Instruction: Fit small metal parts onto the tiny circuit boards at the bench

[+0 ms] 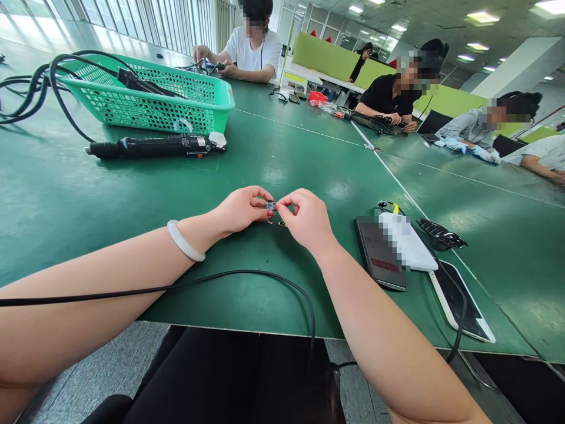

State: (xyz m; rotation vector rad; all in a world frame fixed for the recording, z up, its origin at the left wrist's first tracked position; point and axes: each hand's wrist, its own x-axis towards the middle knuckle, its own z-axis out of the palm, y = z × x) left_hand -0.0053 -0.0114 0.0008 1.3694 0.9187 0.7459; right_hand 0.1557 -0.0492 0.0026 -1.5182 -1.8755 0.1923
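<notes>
My left hand (247, 209) pinches a small circuit board (271, 205) between thumb and fingers, just above the green table (247, 300). From the other side, my right hand (306, 221) closes its thumb and forefinger at the board's right edge. Whether those fingertips grip the board or some tiny part on it cannot be made out. A small light-coloured piece (282, 224) shows under my right fingers, partly hidden. A white bangle (185, 241) circles my left wrist.
A black electric screwdriver (154, 146) lies before a green basket (145, 97) with cables. A dark phone (380, 253), a white power bank (408, 241), a white-framed device (463, 300) and a black hair clip (441, 234) lie right. A black cable (247, 272) crosses in front. Several people sit beyond.
</notes>
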